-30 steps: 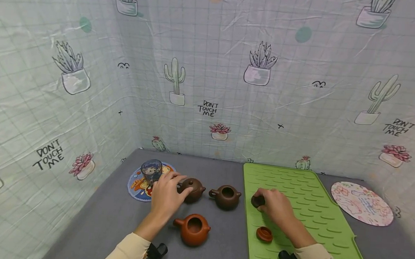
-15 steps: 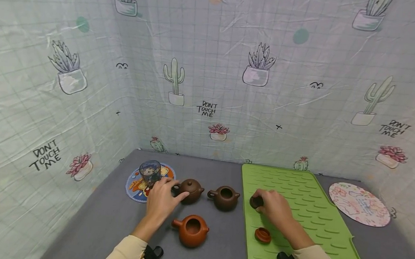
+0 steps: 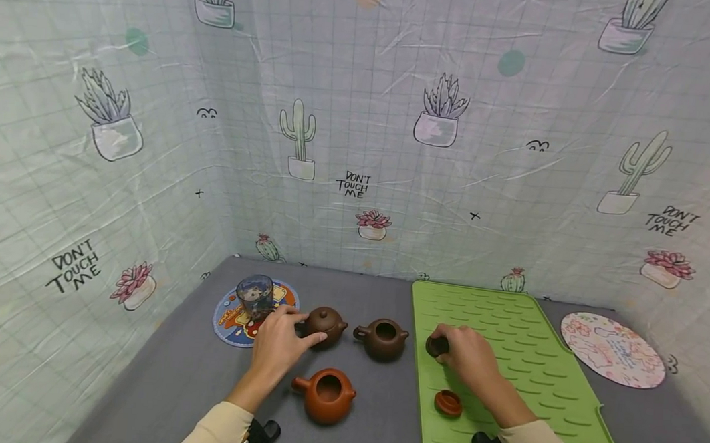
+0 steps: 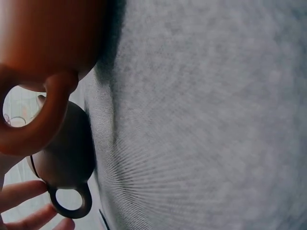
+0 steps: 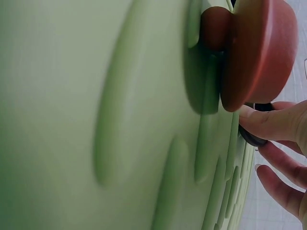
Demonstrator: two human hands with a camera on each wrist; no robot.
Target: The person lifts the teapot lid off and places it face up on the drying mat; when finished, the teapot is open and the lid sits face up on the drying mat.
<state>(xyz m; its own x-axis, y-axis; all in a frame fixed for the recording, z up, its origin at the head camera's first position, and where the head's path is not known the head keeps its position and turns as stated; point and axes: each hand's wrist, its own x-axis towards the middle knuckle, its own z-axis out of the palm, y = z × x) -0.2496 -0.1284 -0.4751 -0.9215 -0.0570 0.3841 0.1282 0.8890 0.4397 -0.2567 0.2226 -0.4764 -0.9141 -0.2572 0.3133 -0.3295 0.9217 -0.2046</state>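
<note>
Small dark-brown round lid (image 3: 437, 346) at green mat's (image 3: 522, 364) 9 o'clock edge, right hand (image 3: 468, 356) fingers pinching it, left hand (image 3: 279, 348) fingers curled about lidded dark teapot (image 3: 325, 325) on grey tabletop (image 3: 159, 385), both grips unchanged from half a second earlier.

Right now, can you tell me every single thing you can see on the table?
Teapot with lid: 1, dark brown, on the grey table beside the round mat, left hand on it.
Open dark teapot: 1, dark brown, no lid, middle of the table.
Orange teapot: 1, orange-brown, no lid, nearest the person.
Dark lid: 1, dark brown, on the green mat, held by the right hand.
Orange lid: 1, orange-brown, on the green mat.
Green mat: 1, ridged, right side.
Glass cup: 1, bluish, on the colourful coaster.
Pink coaster: 1, far right.
Table: grey.
Left hand: touches the lidded teapot.
Right hand: pinches the dark lid.
</note>
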